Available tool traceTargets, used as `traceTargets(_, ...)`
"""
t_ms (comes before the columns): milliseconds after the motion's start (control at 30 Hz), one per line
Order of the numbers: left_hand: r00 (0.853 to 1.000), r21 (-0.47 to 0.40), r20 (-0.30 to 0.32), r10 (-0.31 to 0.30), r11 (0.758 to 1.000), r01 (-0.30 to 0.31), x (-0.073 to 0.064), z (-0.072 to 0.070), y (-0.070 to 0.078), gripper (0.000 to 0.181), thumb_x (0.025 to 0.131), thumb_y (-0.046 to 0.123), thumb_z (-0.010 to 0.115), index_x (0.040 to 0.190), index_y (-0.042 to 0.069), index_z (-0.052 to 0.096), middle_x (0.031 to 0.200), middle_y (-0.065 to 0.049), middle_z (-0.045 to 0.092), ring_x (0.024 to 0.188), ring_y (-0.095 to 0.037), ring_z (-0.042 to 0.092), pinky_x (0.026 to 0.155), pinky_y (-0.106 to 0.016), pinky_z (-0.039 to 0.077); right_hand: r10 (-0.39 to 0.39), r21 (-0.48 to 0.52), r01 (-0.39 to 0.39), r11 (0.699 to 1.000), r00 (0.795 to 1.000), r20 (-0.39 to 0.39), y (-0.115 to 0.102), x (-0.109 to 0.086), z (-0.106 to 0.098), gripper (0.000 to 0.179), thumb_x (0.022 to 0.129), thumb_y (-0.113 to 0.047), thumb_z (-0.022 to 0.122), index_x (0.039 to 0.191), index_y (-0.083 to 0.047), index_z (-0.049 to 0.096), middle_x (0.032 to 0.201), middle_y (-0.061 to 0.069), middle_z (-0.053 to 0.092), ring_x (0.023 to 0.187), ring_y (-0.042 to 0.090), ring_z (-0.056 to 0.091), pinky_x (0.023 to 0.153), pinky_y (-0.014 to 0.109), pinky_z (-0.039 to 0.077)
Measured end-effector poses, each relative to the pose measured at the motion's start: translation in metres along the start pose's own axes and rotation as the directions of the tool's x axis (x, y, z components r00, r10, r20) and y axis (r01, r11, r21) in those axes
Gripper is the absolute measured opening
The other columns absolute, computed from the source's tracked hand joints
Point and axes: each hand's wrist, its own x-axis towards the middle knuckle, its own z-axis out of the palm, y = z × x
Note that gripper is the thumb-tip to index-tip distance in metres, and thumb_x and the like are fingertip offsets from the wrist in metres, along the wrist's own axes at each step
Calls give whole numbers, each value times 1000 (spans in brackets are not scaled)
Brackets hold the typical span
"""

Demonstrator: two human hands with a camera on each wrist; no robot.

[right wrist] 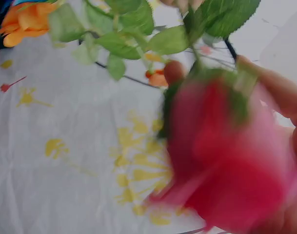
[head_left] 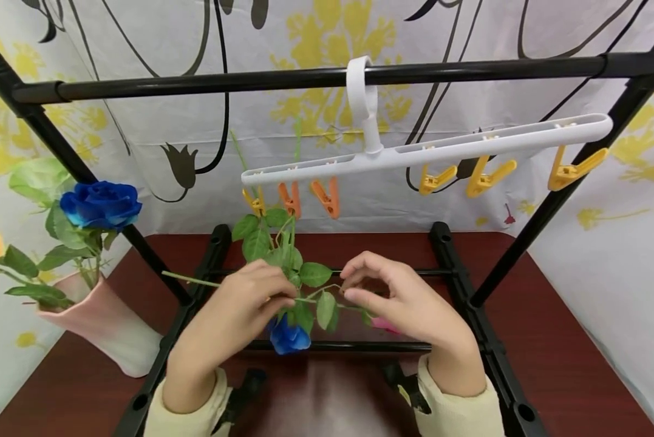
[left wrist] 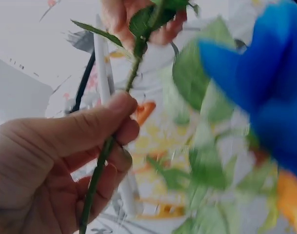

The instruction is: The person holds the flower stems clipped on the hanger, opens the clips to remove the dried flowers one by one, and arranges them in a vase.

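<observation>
pink, cup-shaped rose [right wrist: 226, 156] on a thin green stem [left wrist: 94, 187]: held crosswise below the white plastic clip hanger [head_left: 425, 155]. left hand [head_left: 250, 297] pinches the stem, thumb against curled fingers, presumably for steadiness. right hand [head_left: 392, 297] curves, part open, near the bloom; grip cannot be told. bloom mostly hidden in head view, blurred at right wrist

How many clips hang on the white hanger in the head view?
6. Left of the hook: yellow first clip, orange second clip, orange third clip. Right of it: fourth clip, fifth clip, sixth clip, all yellow. None appears hidden.
</observation>
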Motion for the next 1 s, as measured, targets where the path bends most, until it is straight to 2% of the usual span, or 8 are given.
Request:
traceTargets(67, 1000, 10, -21, 21, 1000, -20, -3, -7, -6, 11, 83, 7, 78, 86, 16, 72, 81, 10, 66, 80, -4, 54, 68, -22, 49, 7, -6, -8, 1000, 999, -40, 6, 4, -3, 15, 99, -21, 62, 114, -17, 64, 108, 1, 70, 91, 16, 66, 77, 29, 54)
traceTargets(233, 991, 80, -104, 79, 994, -70, -10, -21, -20, 18, 78, 1, 81, 85, 15, 72, 82, 9, 68, 79, -5, 55, 68, -18, 46, 8, -35, -12, 999, 993, -115, 21, 26, -1, 14, 100, -18, 60, 109, -14, 70, 108, 2, 72, 101, 17, 65, 90, 36, 51)
traceTargets(300, 987, 91, -132, 88, 993, -77, -14, -26, -25, 21, 75, -2, 82, 86, 14, 73, 83, 9, 69, 79, -6, 55, 70, -16, 44, 19, 8, -18, 1000, 993, -121, 24, 37, 2, 15, 99, -18, 61, 109, -13, 71, 107, 2, 72, 101, 17, 66, 91, 38, 52)
traceTargets(400, 984, 88, -160, 81, 994, -67, -21, -35, -32, 26, 73, -5, 82, 89, 15, 73, 85, 9, 69, 79, -5, 54, 71, -14, 41, 41, 96, -30, 995, 992, -119, 25, 53, 7, 17, 99, -19, 62, 108, -10, 72, 105, 5, 73, 101, 19, 67, 89, 35, 54)
traceTargets(533, 983, 65, -182, 36, 998, -25, -35, -50, -40, 31, 73, -6, 82, 91, 18, 73, 88, 10, 69, 82, -1, 54, 68, -15, 42, 86, 212, -59, 975, 989, -121, 24, 71, 14, 21, 99, -18, 61, 111, -3, 71, 105, 15, 73, 93, 20, 69, 78, 31, 57)
traceTargets(633, 976, 43, -216, -1, 999, 11, -47, -62, -45, 35, 72, -8, 81, 91, 20, 74, 89, 11, 69, 85, 1, 56, 68, -12, 44, 127, 249, -89, 964, 982, -138, 25, 82, 18, 24, 99, -18, 60, 115, -2, 70, 108, 17, 72, 92, 16, 67, 80, 33, 57)
traceTargets(833, 947, 1, -322, -7, 1000, 7, -61, -82, -54, 28, 74, -9, 80, 91, 13, 76, 86, 4, 71, 86, 1, 58, 74, -10, 42, 185, 312, -120, 942, 965, -188, 27, 101, 26, 30, 101, -23, 59, 124, -5, 66, 114, 17, 71, 101, 26, 68, 103, 43, 49)
traceTargets(1000, 910, -11, -415, 2, 1000, -8, -60, -92, -62, 10, 81, -2, 78, 88, 5, 77, 84, -1, 71, 77, 2, 54, 65, -10, 38, 223, 419, -117, 901, 951, -214, 27, 114, 28, 33, 101, -21, 58, 128, -2, 62, 121, 18, 67, 106, 30, 66, 99, 38, 50)
